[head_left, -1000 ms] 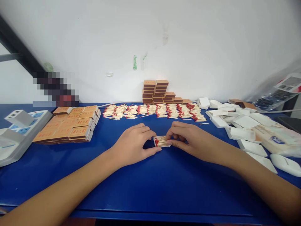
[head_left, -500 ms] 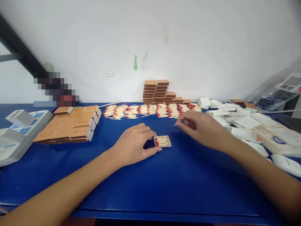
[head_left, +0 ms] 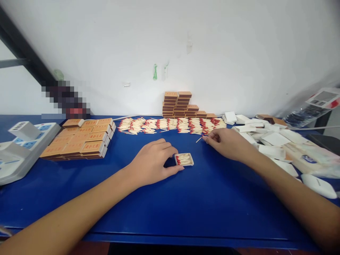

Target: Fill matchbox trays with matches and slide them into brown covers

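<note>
On the blue table (head_left: pixel 170 209), a small white matchbox tray (head_left: pixel 191 164) lies with several red-headed matches inside, their heads toward the left. My left hand (head_left: pixel 156 161) grips this tray at its left end, thumb along the near side and fingers at the far side. To the right and a little farther back, my right hand (head_left: pixel 221 141) pinches a single match (head_left: pixel 198 140) between thumb and fingertips, its pale stick pointing down to the left. Behind both hands stretches a long row of loose matches (head_left: pixel 167 124) in several heaps.
Brown matchboxes (head_left: pixel 176 104) are stacked against the wall. More filled matchboxes (head_left: pixel 79 138) form a block at left, beside a white power strip (head_left: pixel 45 141). White empty trays (head_left: pixel 275 138), a tissue pack (head_left: pixel 309 158) and a white rounded case (head_left: pixel 318 186) lie at right.
My right hand has shifted slightly right, and more of the match in its pinch shows. My left hand stays on the tray. The view has shifted slightly.
</note>
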The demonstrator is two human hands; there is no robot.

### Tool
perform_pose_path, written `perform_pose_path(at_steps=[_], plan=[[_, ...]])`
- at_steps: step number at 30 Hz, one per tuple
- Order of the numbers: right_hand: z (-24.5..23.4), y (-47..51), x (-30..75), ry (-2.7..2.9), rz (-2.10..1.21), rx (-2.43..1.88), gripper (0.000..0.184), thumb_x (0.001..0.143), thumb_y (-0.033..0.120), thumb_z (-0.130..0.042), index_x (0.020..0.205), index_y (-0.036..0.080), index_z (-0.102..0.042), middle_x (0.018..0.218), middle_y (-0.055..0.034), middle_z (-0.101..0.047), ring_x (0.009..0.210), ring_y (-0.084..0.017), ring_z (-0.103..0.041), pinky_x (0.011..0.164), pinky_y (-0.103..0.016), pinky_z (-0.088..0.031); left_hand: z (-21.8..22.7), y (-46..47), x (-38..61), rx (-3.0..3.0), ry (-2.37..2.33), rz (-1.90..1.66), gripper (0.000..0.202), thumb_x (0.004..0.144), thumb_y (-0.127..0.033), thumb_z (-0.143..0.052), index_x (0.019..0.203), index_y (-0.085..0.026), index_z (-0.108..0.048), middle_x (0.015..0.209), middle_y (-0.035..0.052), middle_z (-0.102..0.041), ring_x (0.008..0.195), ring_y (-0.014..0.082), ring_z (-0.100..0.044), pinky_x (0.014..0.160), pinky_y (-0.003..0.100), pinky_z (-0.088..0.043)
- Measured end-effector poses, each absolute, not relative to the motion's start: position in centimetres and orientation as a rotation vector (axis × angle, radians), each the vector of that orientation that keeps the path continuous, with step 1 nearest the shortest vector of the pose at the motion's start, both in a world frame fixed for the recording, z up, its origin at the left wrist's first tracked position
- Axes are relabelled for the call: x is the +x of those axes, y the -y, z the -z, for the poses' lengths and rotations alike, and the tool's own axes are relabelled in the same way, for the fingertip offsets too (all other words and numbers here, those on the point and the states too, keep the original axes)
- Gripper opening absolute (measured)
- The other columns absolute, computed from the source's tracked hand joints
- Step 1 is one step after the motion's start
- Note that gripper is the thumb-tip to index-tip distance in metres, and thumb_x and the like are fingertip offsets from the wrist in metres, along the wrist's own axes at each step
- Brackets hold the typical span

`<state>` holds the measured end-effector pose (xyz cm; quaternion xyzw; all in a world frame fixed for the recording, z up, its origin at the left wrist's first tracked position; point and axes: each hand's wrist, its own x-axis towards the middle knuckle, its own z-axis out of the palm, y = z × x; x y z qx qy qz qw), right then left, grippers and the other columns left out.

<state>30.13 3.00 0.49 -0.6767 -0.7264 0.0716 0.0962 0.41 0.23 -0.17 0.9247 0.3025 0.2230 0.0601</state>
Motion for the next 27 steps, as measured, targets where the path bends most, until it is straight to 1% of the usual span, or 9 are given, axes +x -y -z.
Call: perform_pose_path(at_steps=[3,6,8,11,15,19,22,25,27], plan=[[-0.3,-2.6,28.4,2.067,-0.179,-2.091,0.048,0.102,0.056,-0.051,0.066,0.025,-0.059,0.068,-0.0057,-0.07,0.065,-0.023,-0.063,0.059,-0.035,-0.037,0.1,-0.2,0.5,2.796,-0.918,-0.678,0.032,0.095,-0.043,-0.081,0.109,-0.016,-0.074,0.095,0.0051,-0.076,0.094,0.0248,-0.068,0.083,0.037,-0.054],[0.0,-2.7,27.7,2.016,-0.117,-2.123,0.044,0.095,0.062,-0.06,0.075,0.024,-0.067,0.08,-0.0081,-0.076,0.071,-0.025,-0.067,0.059,-0.035,-0.039,0.1,-0.2,0.5,2.79,-0.925,-0.656,0.032,0.095,-0.044,-0.081,0.109,-0.017,-0.074,0.096,0.0051,-0.076,0.095,0.0249,-0.068,0.083,0.037,-0.054],[0.1,-2.8,27.7,2.014,-0.099,-2.121,0.035,0.094,0.054,-0.063,0.079,0.023,-0.069,0.084,-0.0083,-0.077,0.074,-0.026,-0.068,0.061,-0.035,-0.041,0.1,-0.2,0.5,2.787,-0.933,-0.642,0.032,0.095,-0.045,-0.08,0.109,-0.017,-0.074,0.096,0.0053,-0.076,0.095,0.0249,-0.068,0.083,0.037,-0.054],[-0.1,-2.7,28.3,2.043,-0.172,-2.115,0.021,0.092,0.038,-0.065,0.078,0.023,-0.069,0.08,-0.0061,-0.077,0.074,-0.024,-0.068,0.063,-0.034,-0.043,0.1,-0.2,0.5,2.783,-0.945,-0.64,0.031,0.095,-0.044,-0.081,0.109,-0.017,-0.075,0.097,0.0055,-0.076,0.095,0.0249,-0.068,0.084,0.037,-0.054],[-0.6,-2.4,29.2,2.115,-0.268,-2.072,0.015,0.091,0.027,-0.064,0.077,0.023,-0.068,0.076,-0.0036,-0.075,0.07,-0.021,-0.066,0.064,-0.033,-0.043,0.2,-0.3,0.5,2.783,-0.948,-0.643,0.031,0.095,-0.044,-0.081,0.109,-0.017,-0.075,0.096,0.0056,-0.076,0.096,0.025,-0.068,0.083,0.036,-0.054],[-1.0,-2.3,30.0,2.151,-0.311,-2.048,0.015,0.095,0.028,-0.062,0.083,0.023,-0.069,0.08,-0.0039,-0.075,0.072,-0.021,-0.066,0.064,-0.033,-0.044,0.2,-0.3,0.5,2.775,-0.943,-0.647,0.033,0.094,-0.044,-0.081,0.11,-0.015,-0.075,0.096,0.0057,-0.075,0.095,0.0251,-0.067,0.084,0.038,-0.055],[-1.4,-2.3,30.5,2.2,-0.339,-1.973,0.017,0.098,0.03,-0.06,0.086,0.022,-0.069,0.078,-0.0044,-0.073,0.069,-0.021,-0.064,0.062,-0.033,-0.043,0.3,-0.3,0.4,2.775,-0.94,-0.652,0.033,0.095,-0.044,-0.08,0.11,-0.015,-0.076,0.095,0.0056,-0.075,0.094,0.025,-0.067,0.083,0.038,-0.055],[-1.7,-1.8,30.6,2.312,-0.354,-1.699,0.02,0.101,0.033,-0.056,0.089,0.023,-0.068,0.078,-0.0041,-0.07,0.068,-0.02,-0.061,0.062,-0.033,-0.042,0.2,-0.4,0.4,2.78,-0.947,-0.652,0.032,0.095,-0.044,-0.08,0.11,-0.016,-0.075,0.096,0.0056,-0.076,0.094,0.0248,-0.067,0.083,0.038,-0.055],[-1.7,-1.2,30.1,2.377,-0.367,-1.481,0.021,0.104,0.037,-0.054,0.093,0.024,-0.067,0.082,-0.0042,-0.07,0.07,-0.02,-0.061,0.064,-0.032,-0.042,0.2,-0.4,0.4,2.783,-0.948,-0.656,0.032,0.095,-0.044,-0.081,0.11,-0.016,-0.075,0.097,0.0054,-0.076,0.094,0.0247,-0.067,0.083,0.037,-0.054]])
